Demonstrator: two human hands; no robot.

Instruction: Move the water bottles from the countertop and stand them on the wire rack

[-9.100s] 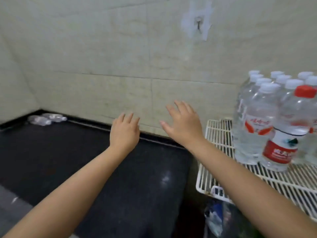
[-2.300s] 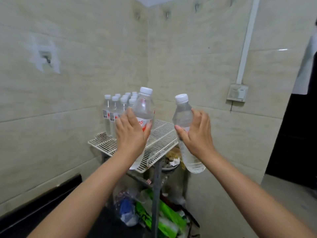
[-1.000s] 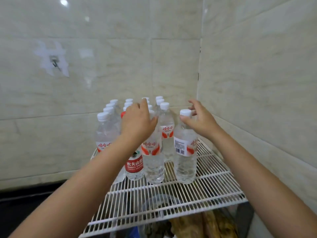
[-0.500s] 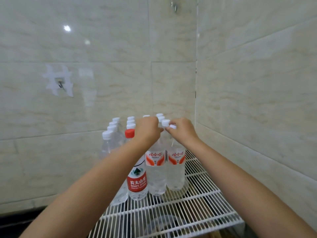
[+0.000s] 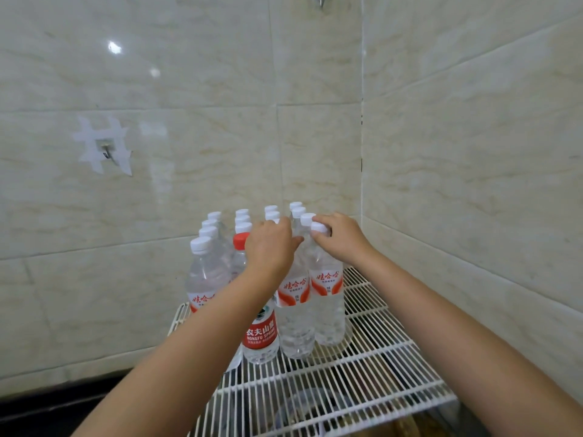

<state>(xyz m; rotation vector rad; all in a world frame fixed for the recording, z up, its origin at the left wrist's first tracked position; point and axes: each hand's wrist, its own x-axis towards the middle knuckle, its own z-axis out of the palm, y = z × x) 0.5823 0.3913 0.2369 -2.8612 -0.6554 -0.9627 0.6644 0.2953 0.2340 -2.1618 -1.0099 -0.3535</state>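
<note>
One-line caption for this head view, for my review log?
Left hand and right hand hold the tops of two front-row water bottles standing on the white wire rack, beside a red-capped bottle.

The white wire rack (image 5: 362, 373) sits tucked into the tiled corner. Upright on it stands a tight cluster of clear water bottles (image 5: 296, 320) with white caps, plus one red-capped bottle (image 5: 260, 334) in the front row, all packed toward the back-left.
</note>
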